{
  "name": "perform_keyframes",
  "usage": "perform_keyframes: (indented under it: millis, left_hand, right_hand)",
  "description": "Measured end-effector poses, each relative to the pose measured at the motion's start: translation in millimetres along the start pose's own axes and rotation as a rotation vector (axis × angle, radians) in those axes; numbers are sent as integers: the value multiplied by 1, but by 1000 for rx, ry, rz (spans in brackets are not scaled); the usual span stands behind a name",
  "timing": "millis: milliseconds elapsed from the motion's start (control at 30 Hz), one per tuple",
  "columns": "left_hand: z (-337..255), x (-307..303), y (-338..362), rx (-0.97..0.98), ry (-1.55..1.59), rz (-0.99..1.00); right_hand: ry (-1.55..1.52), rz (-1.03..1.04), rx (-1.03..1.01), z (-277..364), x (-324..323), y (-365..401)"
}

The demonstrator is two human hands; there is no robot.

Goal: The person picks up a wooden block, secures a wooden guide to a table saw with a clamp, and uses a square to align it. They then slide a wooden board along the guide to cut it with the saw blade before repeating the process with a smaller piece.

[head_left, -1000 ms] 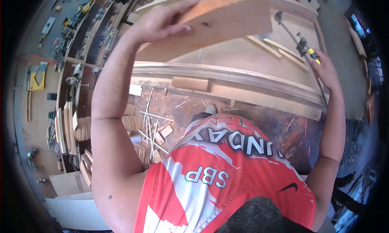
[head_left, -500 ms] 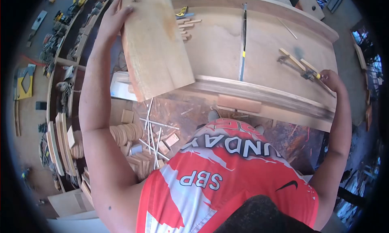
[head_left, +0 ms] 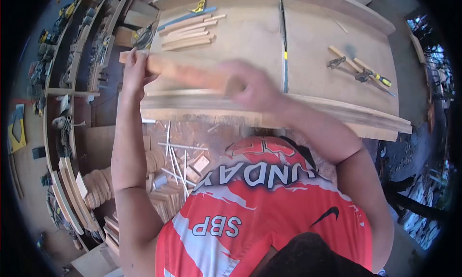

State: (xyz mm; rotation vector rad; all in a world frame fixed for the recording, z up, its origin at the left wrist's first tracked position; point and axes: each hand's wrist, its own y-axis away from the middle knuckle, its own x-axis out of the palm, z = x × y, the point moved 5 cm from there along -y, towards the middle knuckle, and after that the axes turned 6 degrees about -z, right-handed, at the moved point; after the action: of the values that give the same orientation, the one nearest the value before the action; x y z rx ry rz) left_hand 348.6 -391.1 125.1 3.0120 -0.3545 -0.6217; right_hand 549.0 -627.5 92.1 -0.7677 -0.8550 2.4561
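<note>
Two-handed positioning appears in hand: the left hand (head_left: pixel 137 70) is gripping the board (head_left: pixel 185 76) near one end, fingers closed, above the bench's (head_left: pixel 240 36) near-left edge. The right hand (head_left: pixel 257 88) is meeting the other end; blur is obscuring its grip. Controlled movement would be requiring both ends secured.

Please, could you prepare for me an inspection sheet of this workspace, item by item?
Surface: broad pale wooden worktop, raised far edge.
Job's things: light-brown wooden board, held near the worktop's near left part.
Clutter: short pale wood strips and metal bar clamp with yellow-and-black handle on top; thin white sticks on floor.
Hands: left hand grips board's left end; right hand, blurred, at right end.
Cables: apparent coiled cord at left, uncertain.
Surroundings: brown wooden shelves, loaded, at left.
</note>
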Motion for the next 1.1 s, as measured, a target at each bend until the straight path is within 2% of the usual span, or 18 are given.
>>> perform_keyframes:
  millis: [67,100,167,233,267,300,367,400,467,500,600,667,767,867,933,1000,1067,1100]
  left_hand:
    - [-4,14,23,-3,-140,49]
    - [-4,21,30,10,-268,108]
    - [4,24,38,54,-366,127]
    - [-23,32,59,632,-934,49]
    - [-36,39,74,975,-971,13]
    - [-36,49,75,965,-985,25]
    - [-38,79,79,1175,-717,224]
    - [-29,80,63,1022,-750,290]
    - [-22,81,60,983,-884,344]
    - [-18,83,62,952,-1008,410]
    - [-14,83,72,921,-906,383]
    - [-10,80,70,897,-896,392]
    - [-3,85,68,995,-932,413]
    - [8,76,62,1015,-852,485]
    - [11,65,58,1007,-831,495]
    - [15,46,52,921,-898,475]
    - [22,18,41,999,-1005,423]
    - [32,1,33,978,-1001,407]
  right_hand:
    - [-143,110,464,-22,-37,-5]
    - [-156,113,474,-39,-43,5]
    - [-395,93,445,-69,-49,17]
    - [-444,134,424,-88,-54,22]
    - [-482,178,398,-89,-55,27]
    - [-498,177,409,-88,-55,33]
    - [-574,246,449,-83,-54,41]
    - [-586,257,449,-84,-57,41]
    - [-438,590,632,-96,-54,50]
    - [-447,601,629,-97,-55,53]
    - [-487,690,659,-95,-55,52]
    - [-570,769,767,-88,-56,48]
    - [-507,728,666,-97,-53,51]
    - [-396,670,720,-94,-59,55]
    - [-217,660,696,-87,-68,54]
    - [-265,521,747,-72,-73,52]
    - [-146,489,833,-70,-83,51]
    - [-127,422,759,-59,-81,50]
